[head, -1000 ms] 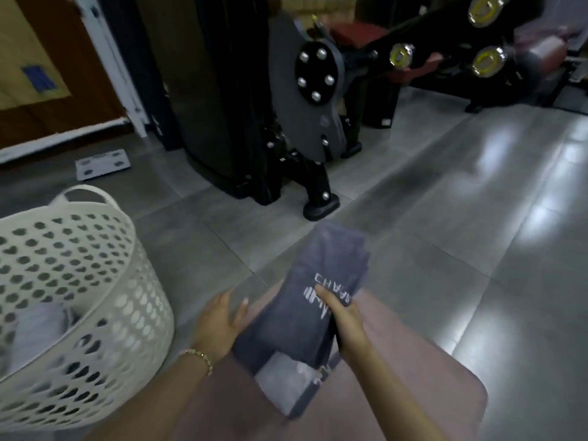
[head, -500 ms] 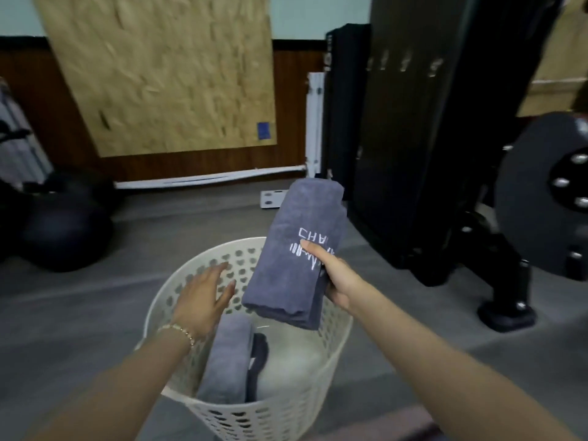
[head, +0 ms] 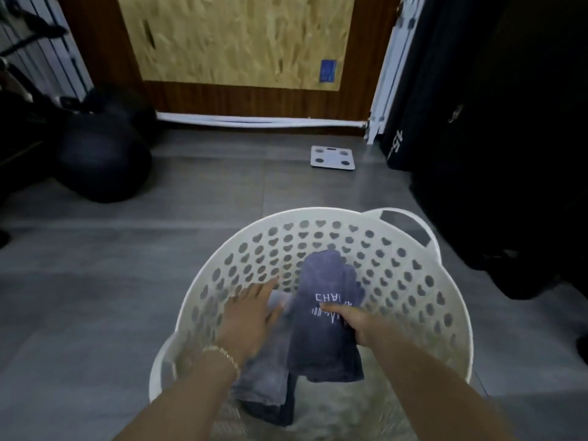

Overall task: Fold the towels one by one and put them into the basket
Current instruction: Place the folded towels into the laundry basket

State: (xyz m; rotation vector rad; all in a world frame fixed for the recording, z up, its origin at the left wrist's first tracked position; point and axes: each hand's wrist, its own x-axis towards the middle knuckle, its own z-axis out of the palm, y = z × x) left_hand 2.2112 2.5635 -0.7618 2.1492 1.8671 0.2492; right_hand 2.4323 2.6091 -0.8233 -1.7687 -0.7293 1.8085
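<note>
— Reaching into the basket (head: 401,281), were both arms?
— Both. They ran in from the near side, forearms stretched over the rim, hands down between the white walls.
— What did the right hand (head: 356,323) have?
— The folded towel (head: 321,345). Its fingers were curled round the towel's right edge, with the thumb laid over the top by the white lettering. The towel hung lengthways inside the basket, its far end up near the holed wall.
— And the left hand (head: 248,319)?
— It was flat, palm down, fingers straight and a little spread, gripping nothing. It was over a second towel (head: 264,380) lying in the basket, just left of the held one. Whether it pressed on that towel I couldn't tell. There was a bracelet (head: 222,354) at the wrist.
— Did the two towels touch?
— I couldn't say. The held one overlapped the other from where I stood.
— Anything else about?
— A scale (head: 332,157) lay on the floor beyond the basket, and a dark ball (head: 101,160) sat off to the left.
</note>
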